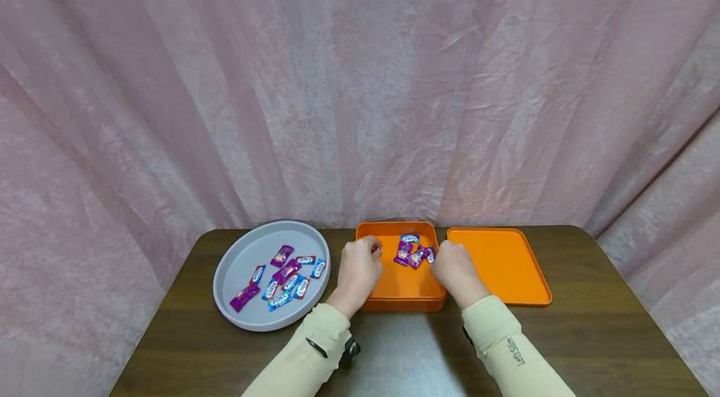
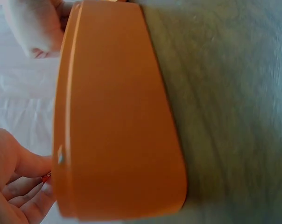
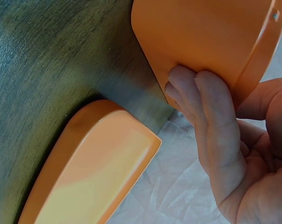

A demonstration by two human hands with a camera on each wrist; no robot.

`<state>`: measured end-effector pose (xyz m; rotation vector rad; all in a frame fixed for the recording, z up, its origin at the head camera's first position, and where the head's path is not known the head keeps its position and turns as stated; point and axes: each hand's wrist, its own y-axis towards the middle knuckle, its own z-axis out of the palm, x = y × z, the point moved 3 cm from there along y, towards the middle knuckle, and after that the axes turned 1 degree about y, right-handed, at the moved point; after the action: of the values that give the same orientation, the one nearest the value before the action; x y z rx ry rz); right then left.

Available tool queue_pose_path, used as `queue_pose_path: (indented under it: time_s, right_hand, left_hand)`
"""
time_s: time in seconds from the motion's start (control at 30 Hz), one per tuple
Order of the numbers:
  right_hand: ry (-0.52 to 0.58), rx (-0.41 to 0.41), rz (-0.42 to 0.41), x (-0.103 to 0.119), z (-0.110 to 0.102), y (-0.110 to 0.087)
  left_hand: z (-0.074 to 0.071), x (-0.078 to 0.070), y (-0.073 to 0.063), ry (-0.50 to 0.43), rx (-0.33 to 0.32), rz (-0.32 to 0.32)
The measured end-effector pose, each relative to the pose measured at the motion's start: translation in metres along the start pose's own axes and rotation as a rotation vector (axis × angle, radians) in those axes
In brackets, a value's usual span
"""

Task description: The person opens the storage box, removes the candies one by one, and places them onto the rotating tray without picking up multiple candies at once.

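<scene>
My left hand (image 1: 360,267) is over the left side of an orange box (image 1: 402,305). Between its thumb and fingers it pinches a small wrapped candy (image 2: 46,177), of which only a red bit shows. At the box's right side, my right hand (image 1: 457,269) holds the wall, its fingers (image 3: 218,100) against the outside and the thumb near the rim. Inside the box, toward the back right, lie several purple candies (image 1: 417,256) and a blue-and-white candy (image 1: 410,239). Another blue one is partly hidden by the right hand.
Left of the box, a round grey tray (image 1: 239,259) bears purple candies (image 1: 244,298) and several blue, white and red ones (image 1: 279,301). To the right lies a flat orange lid (image 1: 506,266). A pink curtain (image 1: 360,84) hangs behind the wooden table (image 1: 596,322).
</scene>
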<state>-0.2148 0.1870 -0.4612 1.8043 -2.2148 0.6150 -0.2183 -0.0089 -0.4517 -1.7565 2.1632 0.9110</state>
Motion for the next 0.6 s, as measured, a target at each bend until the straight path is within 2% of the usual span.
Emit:
queue_pose_path:
  time_s: [0.2, 0.5, 0.6]
  right_hand:
    - [0.009, 0.014, 0.022, 0.001, 0.001, 0.000]
    - [0.002, 0.028, 0.045, 0.001, 0.001, 0.000]
    - [0.008, 0.034, 0.049, 0.001, 0.001, 0.001]
  left_hand:
    - [-0.021, 0.009, 0.005, -0.031, -0.065, -0.021]
    - [-0.054, 0.019, 0.008, -0.052, -0.191, 0.083]
    - [-0.065, 0.023, 0.009, -0.064, -0.233, 0.099]
